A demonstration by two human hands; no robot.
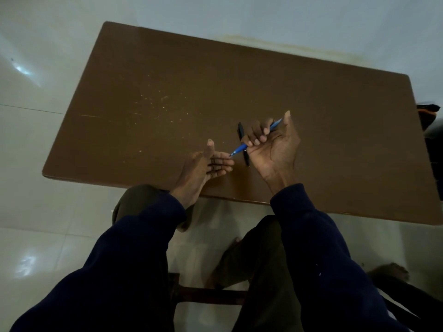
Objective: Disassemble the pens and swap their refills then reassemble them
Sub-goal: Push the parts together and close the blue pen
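Observation:
My right hand (273,144) grips a blue pen (241,149) in curled fingers, held slantwise above the table, its tip pointing down-left. My left hand (206,164) is beside it, palm up with fingers straight, and its fingertips are at the pen's tip. A black pen (241,131) lies on the brown table (167,92) just behind my right hand, partly hidden by the fingers, with its lower end showing below the blue pen.
The table's near edge runs just below my hands. Pale specks dot the table's left middle. White tiled floor surrounds the table. A dark object (430,116) sits past the right edge. My knees and a stool rail show beneath.

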